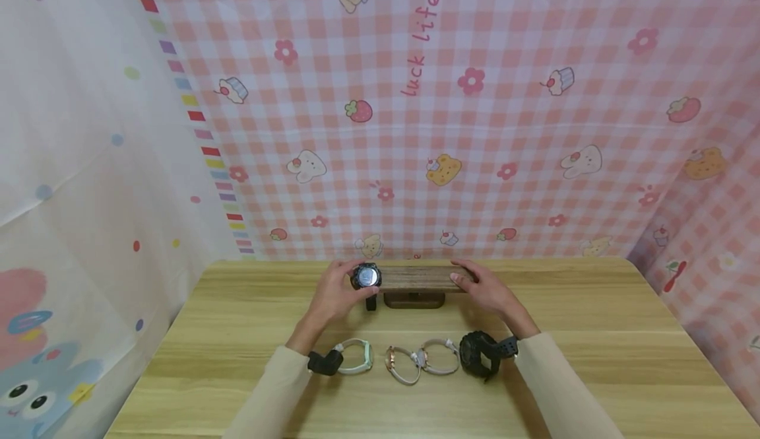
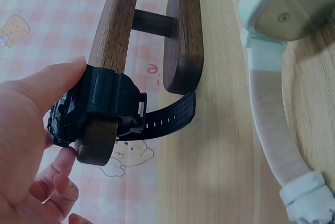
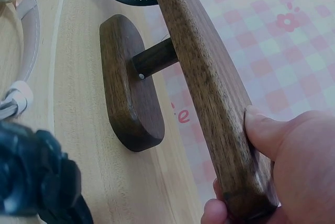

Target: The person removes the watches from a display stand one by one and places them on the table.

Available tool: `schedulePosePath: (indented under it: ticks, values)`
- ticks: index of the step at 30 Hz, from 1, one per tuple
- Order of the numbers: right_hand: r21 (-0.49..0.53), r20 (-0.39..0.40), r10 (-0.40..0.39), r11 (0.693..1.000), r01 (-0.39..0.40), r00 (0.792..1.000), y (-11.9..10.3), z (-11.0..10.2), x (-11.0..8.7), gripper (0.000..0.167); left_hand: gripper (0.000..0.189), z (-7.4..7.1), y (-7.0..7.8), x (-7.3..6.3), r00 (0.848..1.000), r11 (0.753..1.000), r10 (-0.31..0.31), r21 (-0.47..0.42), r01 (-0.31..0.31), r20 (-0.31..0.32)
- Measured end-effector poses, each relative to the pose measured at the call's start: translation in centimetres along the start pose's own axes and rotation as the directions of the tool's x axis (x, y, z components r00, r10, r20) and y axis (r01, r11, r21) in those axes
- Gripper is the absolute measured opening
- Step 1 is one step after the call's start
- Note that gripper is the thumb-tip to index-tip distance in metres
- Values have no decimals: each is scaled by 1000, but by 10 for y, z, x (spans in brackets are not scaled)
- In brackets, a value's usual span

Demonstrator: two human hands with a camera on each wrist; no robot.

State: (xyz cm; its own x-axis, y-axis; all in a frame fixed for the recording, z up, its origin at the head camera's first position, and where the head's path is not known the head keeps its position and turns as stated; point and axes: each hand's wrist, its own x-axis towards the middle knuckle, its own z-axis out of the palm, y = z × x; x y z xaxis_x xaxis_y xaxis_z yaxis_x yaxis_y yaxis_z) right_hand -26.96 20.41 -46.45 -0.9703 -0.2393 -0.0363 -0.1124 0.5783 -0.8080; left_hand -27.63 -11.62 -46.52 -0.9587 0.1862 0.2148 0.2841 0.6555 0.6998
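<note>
A dark wooden watch stand (image 1: 418, 278) with a crossbar on a short post and a rounded base (image 2: 184, 41) stands at the table's back. Around the bar's left end sits a black digital watch (image 1: 367, 276), its strap tail (image 2: 170, 119) hanging loose toward the base. My left hand (image 1: 337, 292) pinches this watch, with the thumb on the case and the fingers curled at the bar's end. At the other end, my right hand (image 1: 491, 292) grips the bar, the thumb (image 3: 261, 130) along its face and fingertips beneath.
Nearer me on the wooden table (image 1: 237, 346) lie a mint-and-white watch (image 1: 367, 356), two rose-gold watches with pale straps (image 1: 390, 358), and a bulky black watch (image 1: 472, 356) under my right forearm. A pink checked cloth (image 1: 415, 162) hangs behind the table.
</note>
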Motion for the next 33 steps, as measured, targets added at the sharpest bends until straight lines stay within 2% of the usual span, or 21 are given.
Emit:
schedulePosePath:
  ticks: [12,21,27,33]
  values:
    - [2,-3,3,1000,-3,1000,1,1,-1,52,64,-7,-16,-5,1000,995,-8,-105,6,-12]
    - [13,-6,7,1000,-7,1000,1,0,0,52,67,-11,-23,-9,996,986,-87,-146,84,-17]
    - [16,-4,14,1000,-14,1000,0,0,0,52,63,-13,-28,-11,996,985,-55,-168,42,-76]
    - [17,-1,16,1000,-16,1000,0,0,0,52,58,-20,-31,-17,993,991,-5,-131,-10,-114]
